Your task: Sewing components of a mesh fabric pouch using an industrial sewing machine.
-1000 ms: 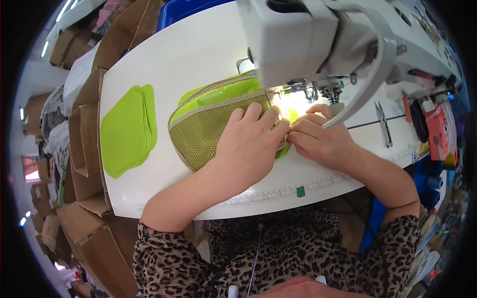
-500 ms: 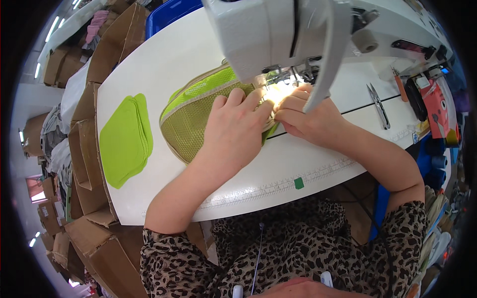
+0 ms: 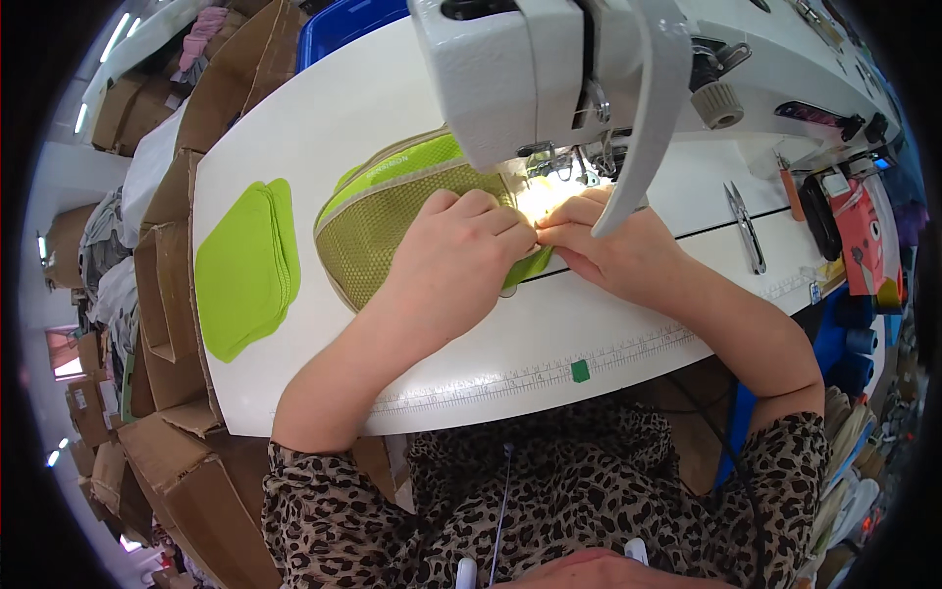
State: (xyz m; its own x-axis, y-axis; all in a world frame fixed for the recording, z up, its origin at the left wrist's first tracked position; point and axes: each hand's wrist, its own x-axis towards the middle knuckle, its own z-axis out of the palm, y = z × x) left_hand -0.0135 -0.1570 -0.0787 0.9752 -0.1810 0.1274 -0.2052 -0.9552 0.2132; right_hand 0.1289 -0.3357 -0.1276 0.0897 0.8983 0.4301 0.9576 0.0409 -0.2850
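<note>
A lime-green fabric pouch (image 3: 378, 240) with olive mesh and beige edging lies on the white table, its right end under the head of a sewing machine (image 3: 520, 79). My left hand (image 3: 456, 245) rests over the pouch's right part, fingers curled and closed on its edge. Close beside it, my right hand (image 3: 613, 240) pinches the same edge just in front of the lit needle area. The fingertips of both hands nearly meet there. Glare from the lamp and my own fingers hide the exact spot under the presser foot.
A stack of lime-green fabric pieces (image 3: 245, 270) lies at the left. Thread snips (image 3: 746, 228) sit to the right, near a black case (image 3: 820, 216) and a pink pouch (image 3: 863, 236). A ruler strip (image 3: 510, 381) runs along the front edge; cardboard boxes (image 3: 172, 294) stand beyond the left edge.
My hands have drawn closer together at the pouch's edge, and my left fingers are more curled. The whole view has shifted slightly.
</note>
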